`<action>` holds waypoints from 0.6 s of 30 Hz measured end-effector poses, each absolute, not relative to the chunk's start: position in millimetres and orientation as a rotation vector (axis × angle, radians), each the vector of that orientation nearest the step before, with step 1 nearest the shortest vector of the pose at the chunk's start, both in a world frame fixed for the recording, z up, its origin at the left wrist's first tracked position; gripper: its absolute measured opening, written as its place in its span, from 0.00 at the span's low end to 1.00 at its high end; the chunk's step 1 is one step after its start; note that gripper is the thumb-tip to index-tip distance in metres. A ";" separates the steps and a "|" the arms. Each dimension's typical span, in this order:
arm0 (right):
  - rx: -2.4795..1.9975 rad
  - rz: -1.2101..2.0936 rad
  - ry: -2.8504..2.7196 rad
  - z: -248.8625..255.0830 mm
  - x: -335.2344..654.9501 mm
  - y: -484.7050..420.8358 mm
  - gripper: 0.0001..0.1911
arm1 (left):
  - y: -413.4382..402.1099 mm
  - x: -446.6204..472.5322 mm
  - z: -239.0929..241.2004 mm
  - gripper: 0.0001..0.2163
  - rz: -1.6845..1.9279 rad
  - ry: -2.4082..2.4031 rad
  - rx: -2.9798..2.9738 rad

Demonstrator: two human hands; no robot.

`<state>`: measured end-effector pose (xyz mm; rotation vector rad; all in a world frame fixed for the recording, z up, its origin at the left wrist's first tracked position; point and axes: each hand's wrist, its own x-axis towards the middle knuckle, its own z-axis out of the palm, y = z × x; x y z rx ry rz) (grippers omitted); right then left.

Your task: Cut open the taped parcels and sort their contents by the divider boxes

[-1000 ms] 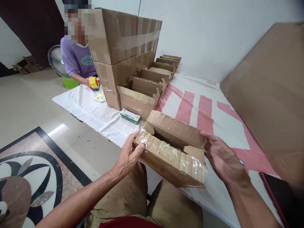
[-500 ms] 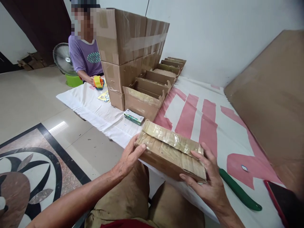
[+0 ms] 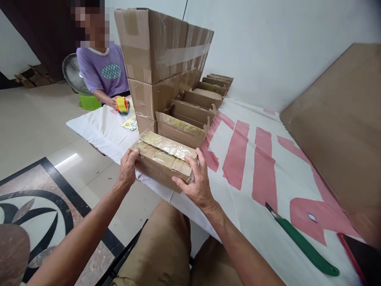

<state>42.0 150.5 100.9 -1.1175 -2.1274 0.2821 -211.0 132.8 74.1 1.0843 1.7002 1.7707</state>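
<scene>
Between my two hands is a low cardboard box [image 3: 157,167] with shiny clear tape across its top flaps, which lie folded over but do not quite meet. My left hand [image 3: 128,165] grips its left end, thumb on the top corner. The right end is clasped by my right hand [image 3: 196,178], with fingers on the flap and the thumb along the near side. Just beyond it stands a row of open cardboard boxes [image 3: 181,131]. What lies inside the held box is hidden.
Behind rises a tall stack of taped cartons [image 3: 166,51]. On the right of the cloth-covered table [image 3: 247,222] lie a green-handled knife [image 3: 306,242] and a red-edged phone [image 3: 357,254]. A large cardboard sheet [image 3: 336,119] leans there. Across the table, a person in purple [image 3: 107,71] holds a yellow tape roll [image 3: 122,105].
Both my hands have carried the box left and away from me, up to the row of open boxes. It now hides the small green-and-white packet. The knife's blade has come into view.
</scene>
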 end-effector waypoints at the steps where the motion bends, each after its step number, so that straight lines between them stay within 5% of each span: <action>1: -1.126 0.253 -2.134 100.8 42.8 151.9 0.34 | 137.5 -209.4 73.4 0.17 1.815 1.630 1.054; 9: -0.954 0.164 -2.026 70.5 41.8 159.9 0.49 | 147.2 -217.3 72.5 0.24 1.800 1.446 1.055; 18: -0.931 0.390 -1.966 53.9 59.8 158.9 0.66 | 58.9 -197.4 46.3 0.33 1.546 1.836 1.128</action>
